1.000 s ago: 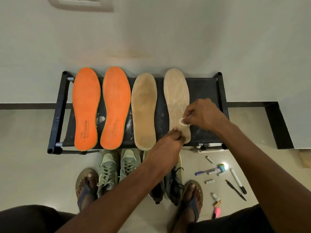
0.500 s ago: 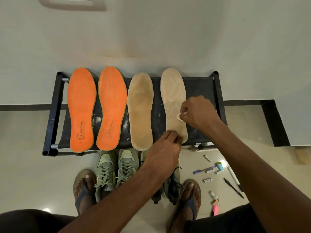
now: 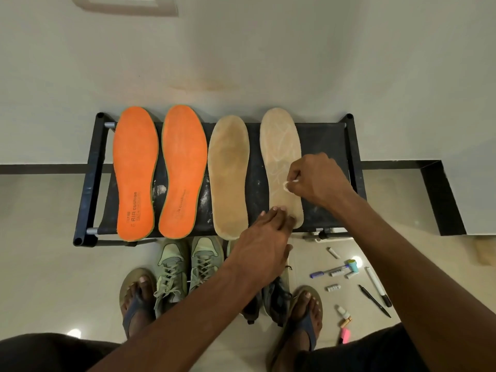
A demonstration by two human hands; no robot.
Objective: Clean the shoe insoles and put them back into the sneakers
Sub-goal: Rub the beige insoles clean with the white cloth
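Several insoles lie side by side on a low black rack (image 3: pixel 324 140): two orange insoles (image 3: pixel 135 170) (image 3: pixel 183 167) at the left, then a tan insole (image 3: pixel 228 173) and a paler tan insole (image 3: pixel 279 146) streaked with white marks. My right hand (image 3: pixel 316 178) pinches a small white wad (image 3: pixel 286 185) against the middle of the pale insole. My left hand (image 3: pixel 264 242) presses straight fingertips on that insole's heel. A pair of green sneakers (image 3: pixel 188 267) stands on the floor in front of the rack. A dark sneaker (image 3: pixel 276 299) is partly hidden under my left arm.
Pens, markers, small tubes and a pink highlighter (image 3: pixel 345 335) lie scattered on the floor at the right. My feet in sandals (image 3: pixel 137 296) (image 3: pixel 306 312) flank the sneakers. A wall stands right behind the rack.
My right hand with the white wad has moved up the pale insole from near the heel toward its middle. My left hand stays pressed on the heel.
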